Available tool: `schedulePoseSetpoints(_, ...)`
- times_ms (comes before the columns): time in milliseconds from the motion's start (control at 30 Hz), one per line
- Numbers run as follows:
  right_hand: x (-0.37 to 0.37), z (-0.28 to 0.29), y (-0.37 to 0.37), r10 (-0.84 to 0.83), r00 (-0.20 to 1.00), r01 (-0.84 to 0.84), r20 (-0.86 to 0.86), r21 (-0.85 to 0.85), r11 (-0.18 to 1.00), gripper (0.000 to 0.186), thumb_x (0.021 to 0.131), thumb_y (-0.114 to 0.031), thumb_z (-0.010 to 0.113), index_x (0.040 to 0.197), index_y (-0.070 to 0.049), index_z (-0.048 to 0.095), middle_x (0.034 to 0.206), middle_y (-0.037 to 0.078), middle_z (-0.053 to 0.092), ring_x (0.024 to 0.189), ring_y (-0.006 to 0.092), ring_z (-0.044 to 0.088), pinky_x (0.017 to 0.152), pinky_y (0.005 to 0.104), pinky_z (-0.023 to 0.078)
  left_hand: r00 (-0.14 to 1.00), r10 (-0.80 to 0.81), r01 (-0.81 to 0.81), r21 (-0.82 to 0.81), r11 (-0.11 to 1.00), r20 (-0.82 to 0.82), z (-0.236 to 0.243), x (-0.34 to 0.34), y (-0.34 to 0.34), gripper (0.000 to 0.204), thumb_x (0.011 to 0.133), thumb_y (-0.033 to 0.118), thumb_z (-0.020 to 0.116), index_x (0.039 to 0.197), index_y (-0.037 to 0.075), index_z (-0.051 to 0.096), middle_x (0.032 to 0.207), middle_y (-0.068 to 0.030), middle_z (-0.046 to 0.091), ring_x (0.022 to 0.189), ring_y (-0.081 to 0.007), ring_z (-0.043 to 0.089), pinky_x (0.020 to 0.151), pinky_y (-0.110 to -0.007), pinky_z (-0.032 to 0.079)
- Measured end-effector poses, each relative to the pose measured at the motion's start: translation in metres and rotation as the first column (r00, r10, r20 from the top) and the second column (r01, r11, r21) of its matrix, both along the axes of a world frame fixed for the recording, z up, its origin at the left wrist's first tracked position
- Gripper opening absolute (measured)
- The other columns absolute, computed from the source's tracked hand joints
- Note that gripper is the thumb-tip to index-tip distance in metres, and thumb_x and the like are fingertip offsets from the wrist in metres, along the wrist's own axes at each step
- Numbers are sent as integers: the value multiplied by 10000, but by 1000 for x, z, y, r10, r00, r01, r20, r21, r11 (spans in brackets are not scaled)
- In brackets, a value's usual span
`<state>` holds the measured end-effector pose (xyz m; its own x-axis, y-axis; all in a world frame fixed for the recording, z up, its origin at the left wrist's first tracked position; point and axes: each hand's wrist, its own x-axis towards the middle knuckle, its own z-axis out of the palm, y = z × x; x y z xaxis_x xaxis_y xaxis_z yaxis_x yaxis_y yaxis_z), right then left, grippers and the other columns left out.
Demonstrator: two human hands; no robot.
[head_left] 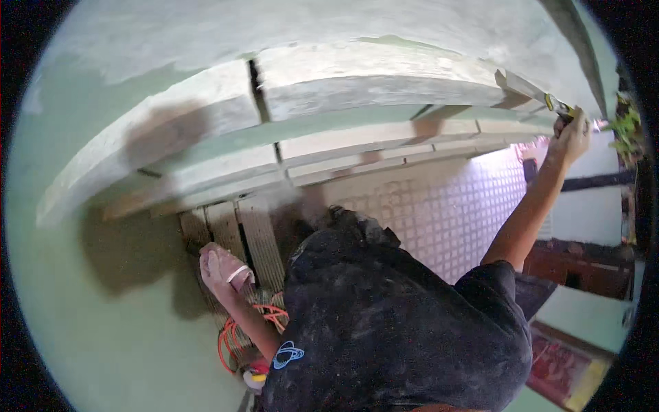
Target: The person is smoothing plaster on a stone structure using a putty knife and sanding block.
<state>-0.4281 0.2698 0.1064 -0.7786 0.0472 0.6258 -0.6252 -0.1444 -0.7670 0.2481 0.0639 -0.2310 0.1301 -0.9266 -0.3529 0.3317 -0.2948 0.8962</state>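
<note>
Left fingers (211, 266) seemingly half-hide a pinkish object (239, 272).

The right fingers (568, 130) hid part of the scraper (524, 86)'s handle. At the left fingers (213, 264) was a pinkish, white-edged object (239, 273), too blurred to identify. The left forearm (255, 325) covered part of the orange cord (273, 311), which might equally have been a hose. The dark shirt (391, 309) ran off the lower edge and partly hid a red-and-yellow item (258, 376), its kind unclear. The plant (625, 127) was blurred, cut off by the dark rim.
</note>
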Motion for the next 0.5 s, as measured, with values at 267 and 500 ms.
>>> schedulePoseSetpoints(267, -104, -10, 63, -84, 996, 84, -13, 7, 996, 204, 938, -168, 716, 976, -61, 546, 727, 36, 570, 520, 111, 525, 422, 257, 382, 988, -149, 148, -42, 988, -27, 36, -36, -26, 301, 986, 240, 691, 1204, 45, 619, 998, -52, 659, 856, -183, 659, 731, -332, 549)
schedulePoseSetpoints(500, -98, -1, 43, -11, 999, 11, -35, 9, 1000, 206, 952, -192, 725, 996, -46, 586, 774, 38, 602, 577, 104, 554, 474, 252, 414, 994, -97, 99, -21, 995, 57, 31, -37, -25, 350, 977, 261, 707, 1231, 36, 624, 1049, -39, 662, 897, -163, 650, 755, -315, 527)
